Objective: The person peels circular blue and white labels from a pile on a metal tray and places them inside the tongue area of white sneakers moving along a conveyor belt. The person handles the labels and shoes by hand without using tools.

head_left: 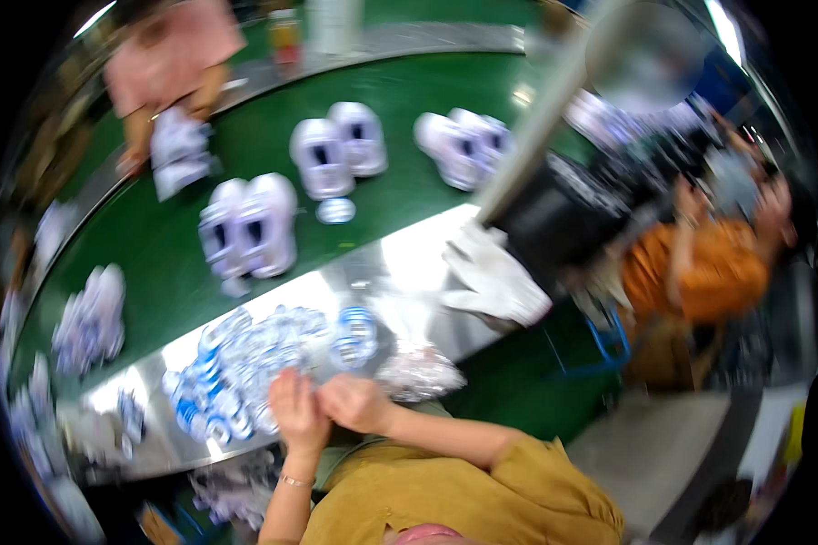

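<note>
My left hand (297,413) and my right hand (354,402) are close together over the near edge of the metal table. The fingers of both are closed, the right ones curled in a pinch. Whatever they hold, if anything, is hidden and blurred. Just beyond my left hand spreads a heap of small blue-and-white round-ended labels (236,363). A short stack of the same labels (354,336) lies past my right hand. To its right sits a clear plastic bag (418,371) with crumpled, shiny contents.
Pairs of pale lilac shoes (250,227) stand on the green conveyor belt (336,245). A white cloth (491,272) drapes over the metal table (409,263), beside a black bin (563,218). A slanting pale post (545,118) rises there. Co-workers in pink (173,54) and orange (700,272) are nearby.
</note>
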`<state>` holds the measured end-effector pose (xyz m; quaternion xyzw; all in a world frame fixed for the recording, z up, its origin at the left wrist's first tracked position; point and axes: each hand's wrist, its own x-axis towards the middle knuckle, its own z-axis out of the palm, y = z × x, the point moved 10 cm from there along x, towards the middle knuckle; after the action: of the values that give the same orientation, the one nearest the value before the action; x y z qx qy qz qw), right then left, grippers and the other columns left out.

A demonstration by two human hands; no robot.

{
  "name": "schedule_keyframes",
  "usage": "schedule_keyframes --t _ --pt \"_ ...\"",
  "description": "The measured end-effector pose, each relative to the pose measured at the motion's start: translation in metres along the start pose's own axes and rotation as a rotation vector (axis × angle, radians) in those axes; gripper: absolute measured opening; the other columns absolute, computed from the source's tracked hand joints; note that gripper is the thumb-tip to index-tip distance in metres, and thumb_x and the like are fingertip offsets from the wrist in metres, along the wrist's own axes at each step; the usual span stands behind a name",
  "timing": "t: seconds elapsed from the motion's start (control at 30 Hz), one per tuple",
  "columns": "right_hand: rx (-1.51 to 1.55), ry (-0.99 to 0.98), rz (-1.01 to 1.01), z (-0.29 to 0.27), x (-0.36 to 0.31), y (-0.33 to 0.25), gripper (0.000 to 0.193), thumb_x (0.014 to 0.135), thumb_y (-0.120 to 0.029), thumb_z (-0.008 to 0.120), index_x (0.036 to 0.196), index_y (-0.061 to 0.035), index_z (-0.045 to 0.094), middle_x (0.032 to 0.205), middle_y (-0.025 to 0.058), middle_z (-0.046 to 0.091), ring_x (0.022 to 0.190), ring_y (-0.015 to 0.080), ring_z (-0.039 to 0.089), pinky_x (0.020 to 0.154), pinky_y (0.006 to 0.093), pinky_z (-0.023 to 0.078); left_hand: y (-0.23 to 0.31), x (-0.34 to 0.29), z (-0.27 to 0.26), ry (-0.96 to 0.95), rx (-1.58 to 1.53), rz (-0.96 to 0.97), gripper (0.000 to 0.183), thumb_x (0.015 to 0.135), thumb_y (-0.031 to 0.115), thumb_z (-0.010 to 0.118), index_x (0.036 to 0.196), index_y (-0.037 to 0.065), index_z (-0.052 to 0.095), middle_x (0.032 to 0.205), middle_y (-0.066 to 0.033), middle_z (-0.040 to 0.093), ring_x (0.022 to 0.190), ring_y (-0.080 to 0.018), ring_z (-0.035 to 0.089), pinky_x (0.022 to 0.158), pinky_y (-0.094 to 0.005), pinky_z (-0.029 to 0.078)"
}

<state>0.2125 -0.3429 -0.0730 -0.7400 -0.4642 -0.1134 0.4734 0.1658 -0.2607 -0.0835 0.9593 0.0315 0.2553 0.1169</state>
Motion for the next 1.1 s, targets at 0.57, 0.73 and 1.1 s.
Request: schedule_keyframes --t 0.57,0.73,1.1 --pt "-0.132 0.058 0.100 0.001 0.004 -0.002 0.012 0.077 0.006 0.062 0.080 -0.0028 0.054 0.067 0.0115 0.054 0.055 0.0296 0.054 0.049 0.0372 0.044 -0.004 -0.004 -0.017 0.104 -0.154 -0.013 0.020 0.081 0.005 0.060 0.098 -0.005 0.062 0.114 -0.0198 0.061 0.116 -0.0329 0.054 0.102 -0.0451 0.039" --pt "-0.160 0.035 0.117 0.008 -0.004 0.007 0.011 0.077 0.007 0.062 0.080 -0.0011 0.055 0.068 0.0129 0.055 0.056 0.0317 0.055 0.051 0.0383 0.045 -0.011 -0.016 -0.035 0.254 -0.290 -0.009 0.029 0.079 -0.004 0.060 0.108 -0.002 0.058 0.114 -0.0185 0.061 0.111 -0.0357 0.057 0.097 -0.0476 0.042" --pt "-0.124 0.057 0.140 0.004 -0.004 0.007 0.012 0.079 0.005 0.063 0.082 -0.0013 0.053 0.067 0.0117 0.052 0.055 0.0295 0.052 0.049 0.0374 0.042 -0.046 -0.028 -0.058 0.216 -0.155 -0.217 0.031 0.077 0.003 0.069 0.107 0.000 0.060 0.105 -0.0137 0.060 0.102 -0.0319 0.055 0.088 -0.0416 0.043"
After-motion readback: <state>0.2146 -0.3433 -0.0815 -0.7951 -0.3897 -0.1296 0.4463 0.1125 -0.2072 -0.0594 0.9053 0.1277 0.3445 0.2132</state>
